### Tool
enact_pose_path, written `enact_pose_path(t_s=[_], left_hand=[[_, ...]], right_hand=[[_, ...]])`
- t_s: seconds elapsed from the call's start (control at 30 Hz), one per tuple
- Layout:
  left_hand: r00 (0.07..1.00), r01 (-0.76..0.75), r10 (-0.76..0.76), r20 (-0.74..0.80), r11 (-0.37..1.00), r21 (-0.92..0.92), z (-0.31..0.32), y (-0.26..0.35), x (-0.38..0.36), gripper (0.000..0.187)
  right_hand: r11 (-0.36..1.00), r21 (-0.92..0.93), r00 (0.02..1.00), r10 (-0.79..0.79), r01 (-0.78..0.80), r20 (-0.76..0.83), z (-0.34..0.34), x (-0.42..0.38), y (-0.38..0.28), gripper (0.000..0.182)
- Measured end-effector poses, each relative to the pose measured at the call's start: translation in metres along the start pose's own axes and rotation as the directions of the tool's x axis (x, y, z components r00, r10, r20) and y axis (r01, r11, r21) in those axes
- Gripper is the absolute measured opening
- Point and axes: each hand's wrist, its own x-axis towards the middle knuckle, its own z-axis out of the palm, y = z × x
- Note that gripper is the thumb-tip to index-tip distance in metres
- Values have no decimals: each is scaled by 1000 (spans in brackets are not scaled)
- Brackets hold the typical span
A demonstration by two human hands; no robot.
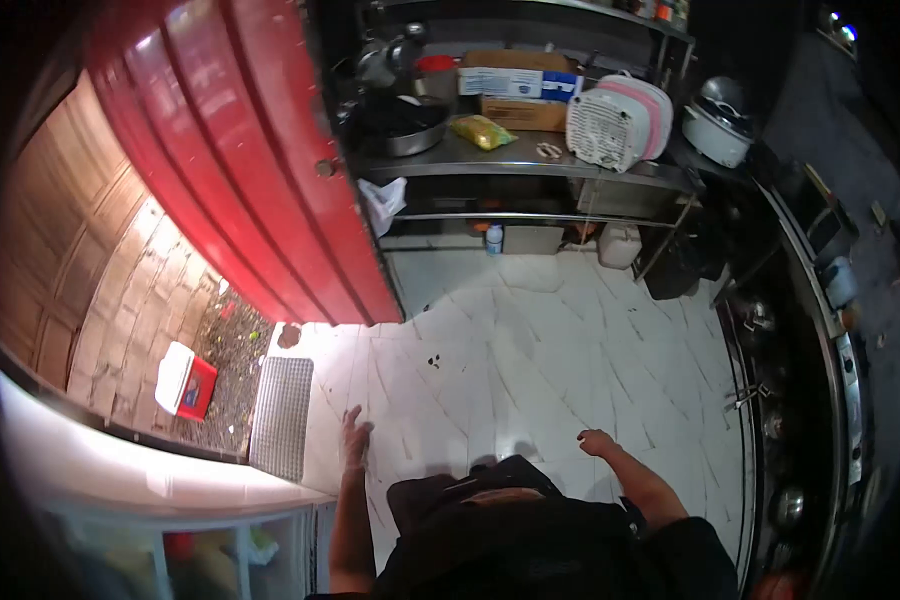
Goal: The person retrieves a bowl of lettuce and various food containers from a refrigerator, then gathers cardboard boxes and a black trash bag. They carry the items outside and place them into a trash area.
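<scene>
While the left grip [355,440] hangs with fingers apart, the mat [282,415] lies to its left, the red door [240,150] ahead; the right grip [595,443] curls together above the floor [500,350], contents unclear.

Well ahead of our left hand [355,438] and right hand [596,443] we see a table [452,162] bearing a yellow packet [482,132], boxes [523,113] and a basket [600,125]. Left of our left hand lies a cooler [187,381]; right of our right hand, metalware [790,505].
</scene>
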Motion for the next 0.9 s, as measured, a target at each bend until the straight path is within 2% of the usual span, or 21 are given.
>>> enact_pose_path(t_s=[0.07, 0.13, 0.2, 0.27, 0.3, 0.4, 0.43, 0.47, 0.53, 0.57, 0.6, 0.63, 0.67, 0.7, 0.73, 0.8, 0.87, 0.9], left_hand=[[987, -160, 159, 36, 896, 415, 47, 39, 41, 57], [977, -207, 169, 128, 895, 396, 88, 64, 82, 58], [964, -240, 176, 200, 900, 364, 133, 92, 118, 59], [932, -301, 170, 321, 855, 422, 176, 132, 140, 58], [899, -379, 247, 361, 852, 361, 197, 132, 159, 50], [864, -444, 267, 426, 803, 398, 262, 160, 207, 44], [765, -616, 390, 513, 675, 406, 278, 157, 226, 40], [762, -616, 384, 521, 678, 401, 296, 166, 237, 40], [806, -574, 427, 411, 733, 364, 346, 182, 256, 46], [612, -789, 572, 546, 490, 371, 368, 188, 274, 42], [614, -787, 568, 548, 495, 369, 395, 186, 295, 42], [573, -819, 599, 560, 441, 367, 428, 175, 321, 43], [574, -819, 606, 551, 444, 365, 459, 193, 328, 43], [574, -818, 613, 543, 446, 362, 490, 211, 334, 44], [623, -781, 598, 505, 509, 362, 540, 259, 332, 44], [630, -776, 590, 506, 447, 446, 603, 298, 345, 45], [490, -853, 745, 453, 303, 426, 653, 321, 366, 45], [502, -844, 741, 447, 306, 440, 682, 321, 392, 45]], right_hand=[[981, 187, 993, 73, -54, -98, -6, 2, -4, 34], [955, 284, 986, 125, -88, -114, -15, 2, -8, 37], [947, 319, 974, 89, -19, -207, -25, 8, -6, 37], [944, 330, 966, 112, -31, -232, -31, 16, 8, 38], [943, 327, 957, 152, -66, -246, -34, 20, 20, 38], [917, 353, 919, 289, -185, -269, -38, 34, 60, 41], [906, 344, 895, 350, -248, -277, -45, 33, 69, 42], [890, 335, 869, 408, -310, -279, -52, 30, 73, 44], [866, 384, 867, 431, -320, -250, -69, 27, 85, 43], [844, 433, 868, 441, -315, -227, -75, 29, 94, 43], [843, 432, 868, 445, -321, -223, -77, 30, 101, 43], [817, 481, 838, 480, -319, -260, -72, 34, 112, 42], [792, 526, 805, 513, -310, -298, -70, 40, 123, 41], [708, 605, 794, 575, -364, -195, -70, 36, 128, 41], [625, 663, 783, 615, -411, -94, -87, 45, 151, 41], [591, 674, 774, 632, -444, -45, -88, 49, 185, 42], [603, 649, 775, 631, -464, -33, -100, 56, 234, 43], [598, 634, 770, 637, -489, -7, -105, 59, 253, 44]])
